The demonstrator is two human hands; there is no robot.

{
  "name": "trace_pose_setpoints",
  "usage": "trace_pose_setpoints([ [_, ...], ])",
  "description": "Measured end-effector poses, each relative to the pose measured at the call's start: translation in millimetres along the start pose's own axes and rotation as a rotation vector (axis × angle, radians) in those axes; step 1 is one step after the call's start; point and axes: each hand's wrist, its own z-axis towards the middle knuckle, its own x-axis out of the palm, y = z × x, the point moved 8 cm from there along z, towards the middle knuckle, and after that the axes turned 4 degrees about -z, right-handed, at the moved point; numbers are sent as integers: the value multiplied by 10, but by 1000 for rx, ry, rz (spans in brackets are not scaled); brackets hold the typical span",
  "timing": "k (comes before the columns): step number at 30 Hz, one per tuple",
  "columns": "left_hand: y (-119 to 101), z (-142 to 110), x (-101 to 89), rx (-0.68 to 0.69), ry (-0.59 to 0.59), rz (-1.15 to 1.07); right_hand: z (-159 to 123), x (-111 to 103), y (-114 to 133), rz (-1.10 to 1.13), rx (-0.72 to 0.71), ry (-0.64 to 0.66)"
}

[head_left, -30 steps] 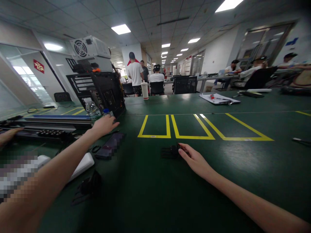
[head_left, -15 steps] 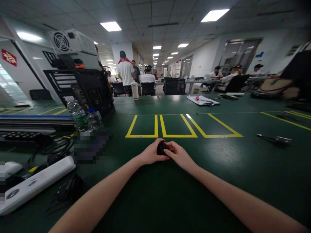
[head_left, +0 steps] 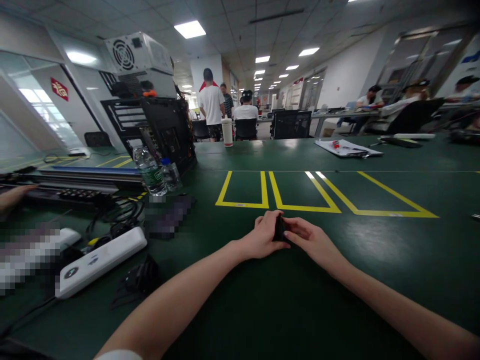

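Note:
A small black object (head_left: 279, 229), too dark and too covered to name, is held upright between my two hands above the green table (head_left: 262, 295). My left hand (head_left: 265, 235) is closed around its left side, thumb below and fingers over the top. From the right, the fingertips and thumb of my right hand (head_left: 307, 237) pinch its near edge. Just beyond the hands lie rectangles of yellow tape (head_left: 307, 209) on the tabletop.
On the left are a white power strip (head_left: 103, 262), black cables, a black device (head_left: 140, 275), water bottles (head_left: 150, 172) and open computer hardware (head_left: 165, 130). A clipboard (head_left: 347, 148) and a white cup (head_left: 227, 132) stand farther back. Another person's hand (head_left: 15, 195) shows at the left edge.
The view has swung left, so the scene sits farther right. The black object appears turned more edge-on between my hands. Another person's hand has come in at the left.

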Motion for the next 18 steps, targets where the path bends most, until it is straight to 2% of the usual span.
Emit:
trace_pose_setpoints([
  [6, -65, -16, -26, 77, -26, 62, 9, -32, 28, 50, 58, -79],
  [12, -70, -27, -43, 88, -23, 84, 26, -49, -29, 30, 132, -124],
  [18, 43, 17, -88, 70, -34, 35, 92, -21, -126, -2, 143, -121],
])
